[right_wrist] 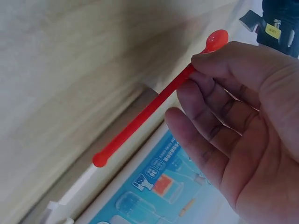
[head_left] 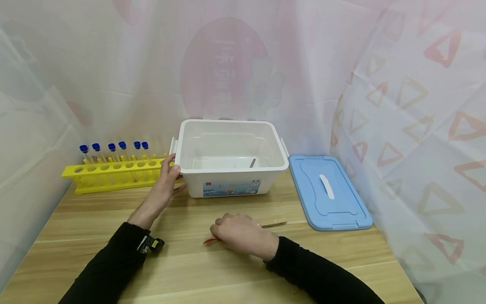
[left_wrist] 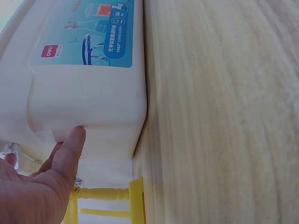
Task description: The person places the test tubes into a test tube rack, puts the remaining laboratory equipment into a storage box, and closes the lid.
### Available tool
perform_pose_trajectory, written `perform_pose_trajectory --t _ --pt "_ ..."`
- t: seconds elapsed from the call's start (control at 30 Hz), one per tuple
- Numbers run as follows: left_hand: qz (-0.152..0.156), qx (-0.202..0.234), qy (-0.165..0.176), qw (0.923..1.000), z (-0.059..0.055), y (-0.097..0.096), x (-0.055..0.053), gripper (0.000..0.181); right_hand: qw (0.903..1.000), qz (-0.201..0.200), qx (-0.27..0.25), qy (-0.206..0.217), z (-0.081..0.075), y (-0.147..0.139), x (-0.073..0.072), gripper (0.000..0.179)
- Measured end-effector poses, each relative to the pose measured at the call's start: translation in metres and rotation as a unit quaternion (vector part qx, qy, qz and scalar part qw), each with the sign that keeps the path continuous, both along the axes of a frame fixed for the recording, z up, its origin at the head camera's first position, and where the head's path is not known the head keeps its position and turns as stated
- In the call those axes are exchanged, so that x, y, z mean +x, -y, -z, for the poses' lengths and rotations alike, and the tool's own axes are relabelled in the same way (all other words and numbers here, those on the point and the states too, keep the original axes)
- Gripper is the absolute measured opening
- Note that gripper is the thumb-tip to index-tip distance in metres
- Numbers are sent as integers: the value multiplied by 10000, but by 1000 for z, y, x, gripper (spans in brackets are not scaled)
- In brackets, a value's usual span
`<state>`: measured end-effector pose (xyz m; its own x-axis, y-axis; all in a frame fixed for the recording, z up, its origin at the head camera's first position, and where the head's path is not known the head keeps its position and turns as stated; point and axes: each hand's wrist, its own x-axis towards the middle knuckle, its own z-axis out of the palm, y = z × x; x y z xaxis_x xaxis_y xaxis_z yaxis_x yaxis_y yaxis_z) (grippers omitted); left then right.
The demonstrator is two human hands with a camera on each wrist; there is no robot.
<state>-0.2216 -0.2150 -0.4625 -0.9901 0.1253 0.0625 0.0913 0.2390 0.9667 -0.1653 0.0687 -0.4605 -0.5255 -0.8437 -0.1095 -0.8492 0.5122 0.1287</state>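
Note:
In the right wrist view a small red spoon [right_wrist: 140, 119] with a long thin handle is pinched near its bowl between the thumb and fingers of my right hand [right_wrist: 243, 112]. From the head view, my right hand [head_left: 243, 234] is low over the table, in front of the white bin [head_left: 231, 183], and only a red end of the spoon [head_left: 210, 241] shows. My left hand [head_left: 167, 181] touches the bin's left side near the rim, its fingers fairly straight. In the left wrist view a fingertip [left_wrist: 78, 133] presses against the bin wall.
A thin metal strip-like tool [head_left: 274, 224] lies right of my right hand. One small dark strip [head_left: 252, 163] is inside the open bin. The blue lid [head_left: 326, 207] lies at right. A yellow rack [head_left: 125, 187] holding several blue-capped tubes [head_left: 122, 145] stands at left.

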Motion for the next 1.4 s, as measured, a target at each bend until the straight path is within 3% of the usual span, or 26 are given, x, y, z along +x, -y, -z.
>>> perform_pose_trajectory --t 0.2,0.53,0.8,1.23,1.4 --pt "-10 -25 1 10000 0 -1 0 71 9997 -6 -244 -57 -8 -1 -3 1" --pt "-21 -16 25 10000 -1 -1 0 71 9981 163 -591 23 -24 -5 -12 15" --pt "-32 -29 15 10000 0 0 -1 70 9955 -2 -804 -495 -40 -9 -17 17" --pt "-42 26 24 10000 1 0 -2 72 9808 -124 -1432 -1317 -66 -17 -29 14" --pt "-35 48 39 10000 1 1 -1 72 9796 15 -1597 -1217 -78 -19 -34 11"
